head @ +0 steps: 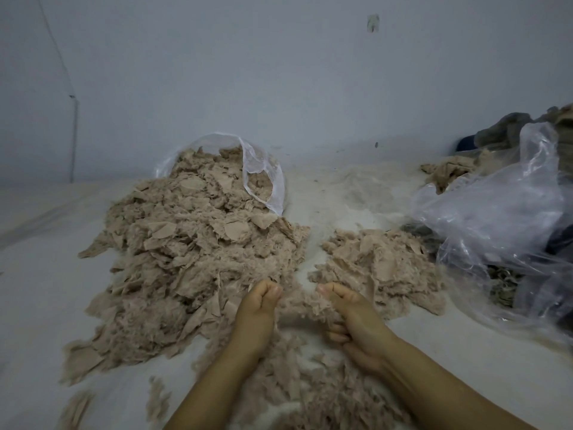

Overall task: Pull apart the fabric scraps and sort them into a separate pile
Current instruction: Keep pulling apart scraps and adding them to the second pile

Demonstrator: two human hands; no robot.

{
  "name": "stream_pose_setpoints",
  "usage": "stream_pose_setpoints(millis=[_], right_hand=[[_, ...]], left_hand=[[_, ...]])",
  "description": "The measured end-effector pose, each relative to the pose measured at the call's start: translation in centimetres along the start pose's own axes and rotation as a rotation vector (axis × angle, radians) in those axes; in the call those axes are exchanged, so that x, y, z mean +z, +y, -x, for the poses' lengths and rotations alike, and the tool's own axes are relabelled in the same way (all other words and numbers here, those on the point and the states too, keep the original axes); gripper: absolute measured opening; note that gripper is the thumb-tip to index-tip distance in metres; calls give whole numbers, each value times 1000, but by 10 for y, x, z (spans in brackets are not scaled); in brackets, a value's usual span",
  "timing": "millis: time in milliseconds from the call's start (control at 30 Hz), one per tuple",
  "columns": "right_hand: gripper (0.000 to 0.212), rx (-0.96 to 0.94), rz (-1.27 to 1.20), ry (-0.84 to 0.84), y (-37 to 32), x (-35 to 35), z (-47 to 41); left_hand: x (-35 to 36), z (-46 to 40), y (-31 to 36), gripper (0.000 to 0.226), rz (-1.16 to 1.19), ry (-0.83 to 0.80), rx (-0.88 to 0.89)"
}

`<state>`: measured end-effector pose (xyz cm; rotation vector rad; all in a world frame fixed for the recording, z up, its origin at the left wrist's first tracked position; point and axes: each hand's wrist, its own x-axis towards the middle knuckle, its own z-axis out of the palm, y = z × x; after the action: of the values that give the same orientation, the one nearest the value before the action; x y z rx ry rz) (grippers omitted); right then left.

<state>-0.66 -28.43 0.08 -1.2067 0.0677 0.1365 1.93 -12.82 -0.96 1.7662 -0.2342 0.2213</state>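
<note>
Two hands, left (259, 308) and right (350, 315), pinching one scrap (305, 305) at lower centre; big pile (192, 243) centre-left; small pile (378, 262) centre-right.

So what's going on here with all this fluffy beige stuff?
A person is pulling fabric scraps apart by hand. The left hand and the right hand each pinch one end of a fuzzy beige scrap stretched between them. A big pile spills from a clear bag on the left, and a smaller pile lies to the right, beside a crumpled plastic bag. More loose scraps lie under the forearms.
</note>
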Motion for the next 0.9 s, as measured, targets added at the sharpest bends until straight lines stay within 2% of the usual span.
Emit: stream_pose_setpoints(millis=[133,233,300,433,500,533,600,667,767,867,900], right_hand=[[11,16,-143,-22,-1,-3,-1],[9,-40,-298,-86,-11,-10,-1],[13,-82,-206,-74,-14,-14,-1],[19,-157,173,-3,2,-5,1],[17,-209,188,0,7,1,1],[16,-214,156,3,6,2,2],[16,-172,87,27,3,-1,0],[21,-123,42,4,-1,-5,-1],[28,-106,36,-94,-3,-8,-1],[13,-157,115,-126,0,-7,0],[18,-180,143,-100,2,-7,-1]], left_hand=[[1,-1,-8,31,-141,-50,45],[-5,-3,-11,34,-314,-66,81],[-8,-1,-10,35,-349,-64,91],[2,9,2,40,-316,-118,178],[8,14,4,50,-338,-194,230],[9,15,5,44,-321,-203,236],[10,15,8,17,-127,-172,155],[8,12,9,20,85,-131,46],[5,9,11,17,253,-92,-86],[0,8,11,9,384,-128,-156],[-1,9,11,14,368,-171,-138]])
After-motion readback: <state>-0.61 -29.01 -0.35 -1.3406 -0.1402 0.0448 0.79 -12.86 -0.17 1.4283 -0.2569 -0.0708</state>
